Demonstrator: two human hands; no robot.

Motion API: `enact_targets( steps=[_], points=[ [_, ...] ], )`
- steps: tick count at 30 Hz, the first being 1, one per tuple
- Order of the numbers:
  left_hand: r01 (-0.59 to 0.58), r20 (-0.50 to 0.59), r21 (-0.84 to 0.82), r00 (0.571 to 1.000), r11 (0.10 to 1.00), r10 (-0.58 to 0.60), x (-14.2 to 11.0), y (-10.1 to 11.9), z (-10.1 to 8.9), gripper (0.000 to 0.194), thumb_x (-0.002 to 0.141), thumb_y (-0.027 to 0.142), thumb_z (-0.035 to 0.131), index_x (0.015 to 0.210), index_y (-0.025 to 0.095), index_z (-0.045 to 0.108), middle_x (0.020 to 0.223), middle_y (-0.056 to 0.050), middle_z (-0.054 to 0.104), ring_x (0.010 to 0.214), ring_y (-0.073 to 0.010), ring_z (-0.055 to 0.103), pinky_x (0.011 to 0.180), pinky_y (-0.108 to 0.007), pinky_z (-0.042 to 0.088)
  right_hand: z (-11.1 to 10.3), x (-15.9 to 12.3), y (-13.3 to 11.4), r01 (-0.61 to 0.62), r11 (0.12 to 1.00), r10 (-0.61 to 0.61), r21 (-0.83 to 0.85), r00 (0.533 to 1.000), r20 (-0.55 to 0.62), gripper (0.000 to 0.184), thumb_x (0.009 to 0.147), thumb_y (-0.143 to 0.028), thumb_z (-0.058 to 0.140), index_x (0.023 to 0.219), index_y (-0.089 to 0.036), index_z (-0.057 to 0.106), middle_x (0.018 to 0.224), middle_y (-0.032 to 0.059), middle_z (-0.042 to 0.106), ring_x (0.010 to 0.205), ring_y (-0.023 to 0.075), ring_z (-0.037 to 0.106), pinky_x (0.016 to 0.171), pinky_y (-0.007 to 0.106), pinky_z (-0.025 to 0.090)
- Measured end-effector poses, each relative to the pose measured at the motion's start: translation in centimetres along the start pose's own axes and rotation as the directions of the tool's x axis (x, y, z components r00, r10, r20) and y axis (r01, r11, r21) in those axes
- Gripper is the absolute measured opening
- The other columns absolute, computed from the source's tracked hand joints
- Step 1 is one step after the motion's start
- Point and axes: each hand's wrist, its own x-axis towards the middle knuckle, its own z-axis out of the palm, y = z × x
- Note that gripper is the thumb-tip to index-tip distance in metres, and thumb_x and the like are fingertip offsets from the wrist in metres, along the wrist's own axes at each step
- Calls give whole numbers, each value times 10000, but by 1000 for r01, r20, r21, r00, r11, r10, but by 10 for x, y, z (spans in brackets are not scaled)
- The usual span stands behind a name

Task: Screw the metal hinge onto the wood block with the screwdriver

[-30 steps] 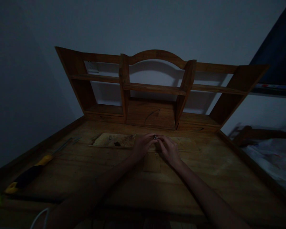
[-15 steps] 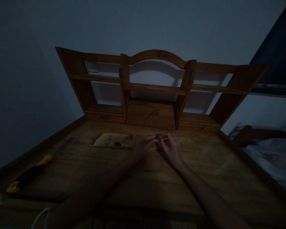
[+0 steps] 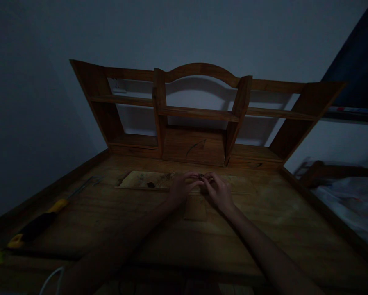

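My left hand (image 3: 181, 187) and my right hand (image 3: 218, 190) meet over the middle of the wooden desk. Between their fingertips they pinch a small dark metallic piece (image 3: 200, 176), too small and dim to name. Beneath the hands lies a long pale wooden board (image 3: 135, 180) with dark stains and a dark brown patch. A small square piece of wood (image 3: 195, 208) sits just in front of it, close to my right wrist.
A screwdriver with a black and yellow handle (image 3: 38, 224) lies at the left of the desk (image 3: 159, 246), near some thin metal pieces (image 3: 94, 179). A wooden shelf unit (image 3: 199, 114) stands along the back. Low raised edges border both sides. A white cord (image 3: 51, 279) shows at lower left.
Both hands have shifted slightly to the left with the small metallic piece, and the fingers have changed their hold on it a little. Nothing else has moved.
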Motion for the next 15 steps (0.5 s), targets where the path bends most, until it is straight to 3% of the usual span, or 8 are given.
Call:
enact_targets(
  steps=[7, 13, 15],
  points=[
    [-78, 58, 50, 996, 996, 75, -2, -6, -2, 219, 865, 319, 646, 1054, 237, 723, 1051, -22, 734, 971, -205, 699, 907, -352, 557, -2, 0, 0, -20, 999, 20, -30, 1000, -22, 143, 945, -348, 514, 930, -228, 590, 904, 29, 675, 838, 173, 634, 784, 302, 475],
    [-2, -55, 97, 998, 995, 8, -4, -7, -2, 213, 884, 343, 611, 998, 206, 726, 984, -38, 749, 926, -207, 708, 874, -347, 572, -1, -1, -1, 52, 998, -53, 19, 996, 73, 162, 980, -276, 421, 1048, -236, 562, 1001, 51, 656, 943, 186, 617, 847, 328, 472],
    [-24, 26, 63, 999, 998, 22, -4, -8, -2, 258, 914, 346, 555, 1074, 211, 705, 1057, -41, 733, 1001, -206, 687, 936, -363, 544, -1, -1, -1, 74, 997, -76, 31, 994, 78, 167, 980, -260, 417, 1071, -241, 556, 1034, 51, 651, 981, 186, 611, 878, 335, 469]
  ],
)
